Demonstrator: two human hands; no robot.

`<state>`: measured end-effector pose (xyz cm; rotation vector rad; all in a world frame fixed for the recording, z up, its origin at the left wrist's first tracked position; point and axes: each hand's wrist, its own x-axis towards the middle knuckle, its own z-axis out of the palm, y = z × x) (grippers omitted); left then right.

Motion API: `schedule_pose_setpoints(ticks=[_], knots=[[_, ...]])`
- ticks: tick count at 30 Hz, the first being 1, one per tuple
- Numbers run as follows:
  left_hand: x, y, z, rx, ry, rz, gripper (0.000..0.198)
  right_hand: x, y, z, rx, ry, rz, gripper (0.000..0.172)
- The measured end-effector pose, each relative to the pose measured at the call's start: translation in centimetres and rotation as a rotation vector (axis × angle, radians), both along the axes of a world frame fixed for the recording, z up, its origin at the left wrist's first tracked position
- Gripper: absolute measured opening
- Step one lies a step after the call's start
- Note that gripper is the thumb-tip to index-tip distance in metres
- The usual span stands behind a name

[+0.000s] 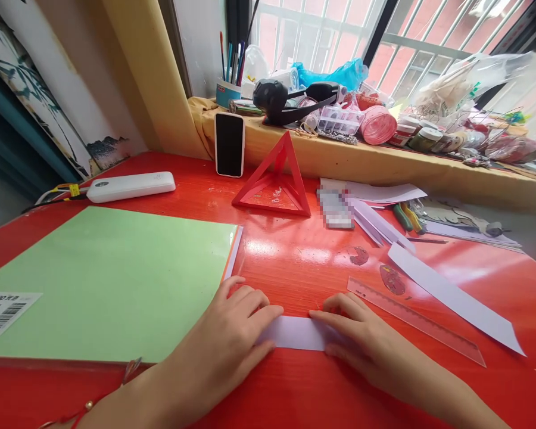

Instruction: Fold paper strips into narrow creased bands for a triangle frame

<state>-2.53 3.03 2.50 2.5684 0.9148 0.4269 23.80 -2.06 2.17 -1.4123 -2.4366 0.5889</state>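
Observation:
A pale lilac paper strip (pixel 298 332) lies across the red table in front of me. My left hand (pixel 245 325) holds its left end, the thumb low and the fingers along the upper edge. At the right end, my right hand (pixel 356 333) grips the strip in the same way, fingers above and thumb below. The hands hide both ends of the strip. Just past my right hand lies a clear ruler (pixel 415 319), set at a slant. Beyond it a longer paper strip (pixel 458 298) rests on the table.
A green sheet pack (pixel 116 274) covers the table's left side. Farther back are a white power strip (pixel 131 186), an upright phone (pixel 229 146) and a red triangular frame (pixel 274 208). Paper pieces (pixel 379 220) and green-handled pliers (pixel 402 217) lie at back right. Craft supplies crowd the sill (pixel 361 156).

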Motion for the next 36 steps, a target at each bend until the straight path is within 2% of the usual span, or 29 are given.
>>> schedule_pose_setpoints(ticks=[6,9,14,18,20,23,26,29,31,33,36], knots=[[0.1,-0.3,-0.8,0.243,-0.124,-0.068,0.025,-0.2,-0.1,0.2,0.000,-0.016,-0.011,0.040],[0.1,-0.4,-1.0,0.257,-0.182,-0.072,0.031,-0.2,-0.2,0.2,-0.005,0.001,-0.011,0.036],[0.1,-0.4,-0.9,-0.046,-0.155,-0.045,0.017,-0.3,-0.4,-0.4,0.144,0.011,0.005,0.026],[0.2,-0.3,-0.2,-0.237,-0.237,0.068,0.011,-0.3,-0.2,-0.8,0.415,-0.066,-0.001,0.032],[0.2,-0.2,0.5,-0.411,-0.257,0.139,0.015,-0.2,-0.1,-0.7,0.523,-0.106,0.004,0.039],[0.1,0.2,1.7,-0.740,-0.239,0.232,0.030,-0.2,-0.2,-0.3,0.588,-0.117,0.014,0.045],[-0.1,0.8,2.3,-0.987,-0.230,0.278,0.038,-0.6,-0.4,0.1,0.643,-0.051,0.017,0.039],[-0.1,1.1,2.3,-1.118,-0.225,0.278,0.040,-1.3,-0.5,0.2,0.671,0.039,-0.023,0.032],[-0.1,1.0,2.2,-1.104,-0.229,0.271,0.040,-1.5,-0.6,0.1,0.676,0.063,-0.044,0.031],[0.0,0.8,2.1,-1.009,-0.244,0.260,0.038,-1.4,-0.5,0.1,0.662,0.053,-0.033,0.032],[0.1,-0.1,1.6,-0.702,-0.273,0.165,0.024,-0.8,-0.7,0.4,0.611,0.042,0.043,0.036]])
